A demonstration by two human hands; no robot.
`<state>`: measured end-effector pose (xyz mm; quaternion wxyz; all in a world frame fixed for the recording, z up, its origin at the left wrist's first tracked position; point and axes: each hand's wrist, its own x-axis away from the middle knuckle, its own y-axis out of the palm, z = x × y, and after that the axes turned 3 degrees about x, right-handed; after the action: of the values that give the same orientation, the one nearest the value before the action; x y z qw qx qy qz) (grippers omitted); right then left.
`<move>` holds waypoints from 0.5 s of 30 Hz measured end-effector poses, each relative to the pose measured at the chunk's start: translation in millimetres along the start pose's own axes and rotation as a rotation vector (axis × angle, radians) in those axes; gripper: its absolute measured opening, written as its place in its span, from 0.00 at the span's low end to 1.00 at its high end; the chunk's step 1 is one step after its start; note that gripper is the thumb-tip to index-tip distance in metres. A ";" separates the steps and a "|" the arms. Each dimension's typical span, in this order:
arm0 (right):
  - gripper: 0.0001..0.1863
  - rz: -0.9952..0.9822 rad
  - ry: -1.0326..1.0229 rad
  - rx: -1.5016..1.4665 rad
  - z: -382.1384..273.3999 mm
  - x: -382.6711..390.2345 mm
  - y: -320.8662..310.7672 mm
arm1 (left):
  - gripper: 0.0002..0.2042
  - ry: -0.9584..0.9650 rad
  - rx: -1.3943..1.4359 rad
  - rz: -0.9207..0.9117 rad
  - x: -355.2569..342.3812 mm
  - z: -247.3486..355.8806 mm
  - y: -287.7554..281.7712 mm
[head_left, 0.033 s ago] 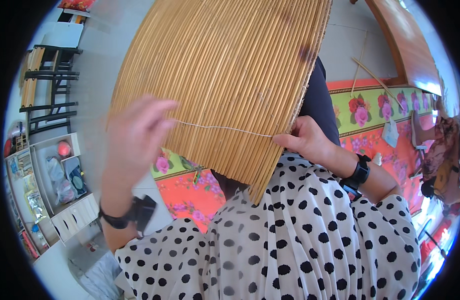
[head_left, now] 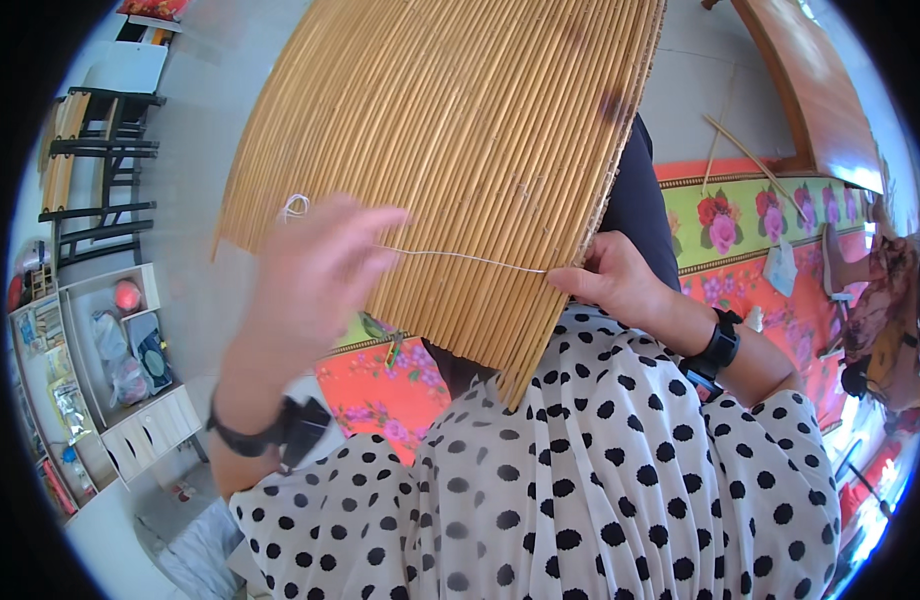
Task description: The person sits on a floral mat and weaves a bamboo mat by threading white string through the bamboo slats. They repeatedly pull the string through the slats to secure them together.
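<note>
The right hand [head_left: 620, 280] grips the near right edge of a slatted mat [head_left: 460, 150], its thumb pressed on top of the outermost rods and its other fingers mostly hidden at the edge. A pale thread [head_left: 460, 257] runs across the rods from that thumb to the left hand [head_left: 320, 265], which is over the mat's near left part. The left hand is blurred, with one finger reaching toward the right; I cannot tell whether it is closed on the thread. A loose loop [head_left: 296, 206] of the same pale line shows just beyond it.

The left hand has come in toward the right one, so the bare span of thread between them is shorter, and the loop has come into view. The right hand and the mat have hardly shifted, which suggests that the right serves as an anchor while the left manages the thread.

The mat lies between the hands and stretches away beyond them, over a dark-clad leg [head_left: 635, 200]. Right of the right hand are a floral floor cloth [head_left: 660, 285] and two crossed loose sticks [head_left: 756, 165]. Well left of the left hand stand an open storage unit [head_left: 150, 435] and black-legged furniture [head_left: 105, 150].
</note>
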<state>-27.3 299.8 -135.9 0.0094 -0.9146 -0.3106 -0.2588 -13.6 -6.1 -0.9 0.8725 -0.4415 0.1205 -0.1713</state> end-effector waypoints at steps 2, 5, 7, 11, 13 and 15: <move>0.15 -0.041 -0.013 -0.041 -1.1 2.5 -0.3 | 0.11 0.117 -0.005 -0.068 -8.4 24.5 35.1; 0.14 -0.074 -0.022 -0.101 3.7 3.3 -0.6 | 0.10 0.147 -0.101 -0.060 -10.4 25.7 81.3; 0.14 -0.052 -0.016 -0.155 7.8 3.8 3.6 | 0.07 0.183 -0.218 -0.082 -11.9 22.4 93.9; 0.14 -0.057 0.009 -0.120 3.8 4.2 0.4 | 0.05 0.236 -0.228 -0.080 -10.9 19.3 95.1; 0.14 -0.062 0.010 -0.140 0.3 4.9 1.2 | 0.05 0.266 -0.233 -0.070 -9.0 19.6 94.5; 0.14 -0.065 0.018 -0.098 0.4 2.9 -0.4 | 0.05 0.314 -0.206 -0.094 -6.9 18.9 93.2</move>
<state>-25.4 301.9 -134.9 -0.0410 -0.9010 -0.3271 -0.2819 4.9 61.9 -65.1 0.7843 -0.5014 0.2511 -0.2654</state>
